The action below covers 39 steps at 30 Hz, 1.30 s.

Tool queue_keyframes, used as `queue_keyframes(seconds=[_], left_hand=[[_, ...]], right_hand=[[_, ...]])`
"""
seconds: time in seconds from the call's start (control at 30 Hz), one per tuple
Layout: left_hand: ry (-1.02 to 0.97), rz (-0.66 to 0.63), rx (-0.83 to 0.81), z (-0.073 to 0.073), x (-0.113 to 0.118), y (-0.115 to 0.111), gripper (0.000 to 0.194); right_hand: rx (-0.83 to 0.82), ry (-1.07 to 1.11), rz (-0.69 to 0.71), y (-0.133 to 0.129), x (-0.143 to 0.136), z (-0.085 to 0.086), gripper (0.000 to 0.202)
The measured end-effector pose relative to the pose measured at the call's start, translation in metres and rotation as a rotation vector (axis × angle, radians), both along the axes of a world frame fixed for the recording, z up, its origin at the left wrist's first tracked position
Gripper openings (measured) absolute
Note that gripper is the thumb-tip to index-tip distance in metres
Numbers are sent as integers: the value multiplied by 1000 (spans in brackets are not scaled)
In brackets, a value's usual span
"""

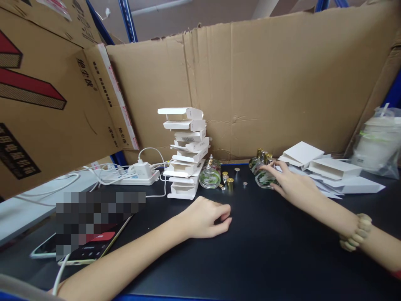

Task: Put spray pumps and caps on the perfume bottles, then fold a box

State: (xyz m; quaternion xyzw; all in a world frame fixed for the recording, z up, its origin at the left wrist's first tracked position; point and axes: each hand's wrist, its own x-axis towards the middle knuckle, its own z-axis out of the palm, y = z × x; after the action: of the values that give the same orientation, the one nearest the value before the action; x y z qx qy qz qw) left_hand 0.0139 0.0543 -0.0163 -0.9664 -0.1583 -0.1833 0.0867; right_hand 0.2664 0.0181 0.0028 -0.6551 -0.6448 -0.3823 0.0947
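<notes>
Glass bottle [265, 179] under right hand [290, 184].
</notes>
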Motion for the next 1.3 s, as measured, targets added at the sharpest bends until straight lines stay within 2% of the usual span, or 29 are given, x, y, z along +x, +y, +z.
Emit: queue_keyframes(seconds=[0.1, 0.27, 0.43, 0.53, 0.63, 0.73, 0.83, 0.9, 1.0, 1.3], left_hand=[[10, -2, 15, 0, 0, 0, 15], [21, -1, 41, 0, -1, 0, 15], [-39, 59, 47, -2, 0, -3, 9], [-160, 137, -22, -4, 2, -5, 10], [-273, 235, -96, -4, 4, -5, 15], [-332, 357, -92, -1, 3, -2, 23], [-340, 459, -69, 1, 2, 1, 36], [-335, 508, -88, 3, 2, 1, 46], [-296, 550, -119, 3, 2, 1, 53], [-289, 563, -164, 4, 2, 2, 53]], right_hand=[[-9, 87, -54, 0, -4, -5, 44], [-26, 185, -51, 5, -3, -21, 56], [183, 72, 72, 9, -4, -30, 54], [318, 55, 152, 6, -10, -26, 48], [372, 111, 243, 1, -19, -18, 41], [310, 215, 410, -4, -27, -12, 35], [143, 395, 575, -7, -33, -13, 28], [18, 499, 638, -7, -35, -16, 25], [-87, 558, 674, -5, -36, -20, 22], [-108, 558, 690, -5, -36, -19, 20]])
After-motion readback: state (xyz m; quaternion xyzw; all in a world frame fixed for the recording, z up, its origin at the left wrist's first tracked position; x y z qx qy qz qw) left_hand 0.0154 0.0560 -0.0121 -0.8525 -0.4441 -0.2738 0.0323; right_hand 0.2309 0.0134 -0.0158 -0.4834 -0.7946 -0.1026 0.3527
